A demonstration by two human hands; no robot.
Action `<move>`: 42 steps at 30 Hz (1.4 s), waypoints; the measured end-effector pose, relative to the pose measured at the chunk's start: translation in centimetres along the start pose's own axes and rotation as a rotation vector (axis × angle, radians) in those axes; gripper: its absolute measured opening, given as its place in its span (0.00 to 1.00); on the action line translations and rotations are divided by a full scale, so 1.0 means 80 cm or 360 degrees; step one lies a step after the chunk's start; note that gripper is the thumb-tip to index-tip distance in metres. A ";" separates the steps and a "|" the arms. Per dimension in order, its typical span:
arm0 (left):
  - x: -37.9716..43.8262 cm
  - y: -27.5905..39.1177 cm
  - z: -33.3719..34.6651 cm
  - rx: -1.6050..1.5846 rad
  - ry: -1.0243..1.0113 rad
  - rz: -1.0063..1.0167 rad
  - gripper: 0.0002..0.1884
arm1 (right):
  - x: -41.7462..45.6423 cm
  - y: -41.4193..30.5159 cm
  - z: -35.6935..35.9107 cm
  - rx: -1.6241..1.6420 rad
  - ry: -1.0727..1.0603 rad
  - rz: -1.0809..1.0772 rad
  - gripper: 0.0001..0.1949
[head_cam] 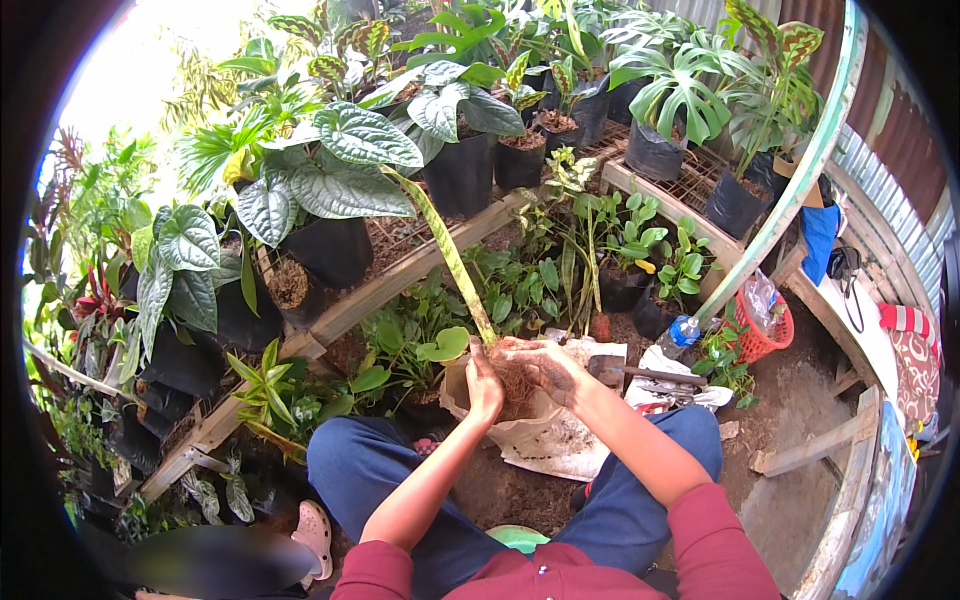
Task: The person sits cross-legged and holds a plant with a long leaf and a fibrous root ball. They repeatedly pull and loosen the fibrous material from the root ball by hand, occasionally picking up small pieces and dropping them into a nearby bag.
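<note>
Between my two cupped palms is the brown fibrous root ball point(516, 382) of a plant. Its single long, mottled yellow-green leaf point(450, 251), like a snake plant's, rises and leans away to the left. My left hand point(484, 386) presses on the left side of the roots. From the right, my right hand point(546, 369) covers their top, its fingers smeared with soil. Below my hands, a pale, soil-stained sack point(534, 436) lies crumpled between my knees. How far the roots reach into its folds is hidden.
A trowel-like tool point(660, 373) lies right of the sack, near a plastic water bottle point(679, 334) and a red plastic basket point(765, 322). Wooden-framed racks point(420, 262) with potted plants rise ahead and left. At lower left is a pale clog point(313, 536).
</note>
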State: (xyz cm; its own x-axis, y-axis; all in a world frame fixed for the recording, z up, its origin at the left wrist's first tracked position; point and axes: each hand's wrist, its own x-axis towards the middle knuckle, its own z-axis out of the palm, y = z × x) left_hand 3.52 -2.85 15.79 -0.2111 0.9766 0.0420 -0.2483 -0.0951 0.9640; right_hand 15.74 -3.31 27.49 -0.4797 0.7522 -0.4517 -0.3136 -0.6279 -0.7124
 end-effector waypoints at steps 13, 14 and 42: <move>-0.004 0.006 0.012 -0.0152 -0.0098 0.0097 0.37 | 0.032 0.027 -0.028 -0.0176 0.0080 -0.0459 0.22; -0.003 -0.001 0.010 -0.0173 -0.0106 0.0079 0.37 | 0.034 0.029 -0.029 -0.0173 0.0094 -0.0470 0.21; 0.028 -0.040 -0.054 -0.0085 -0.0126 -0.0687 0.34 | 0.104 0.088 -0.063 0.0239 -0.0062 0.0072 0.12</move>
State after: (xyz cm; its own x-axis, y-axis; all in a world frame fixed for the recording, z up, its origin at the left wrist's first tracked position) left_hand -0.22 -1.16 11.71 -0.0045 0.9405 -0.3397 -0.3465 0.3172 0.8828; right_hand 13.68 -0.43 15.97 -0.5265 0.7158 -0.4587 -0.4085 -0.6862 -0.6019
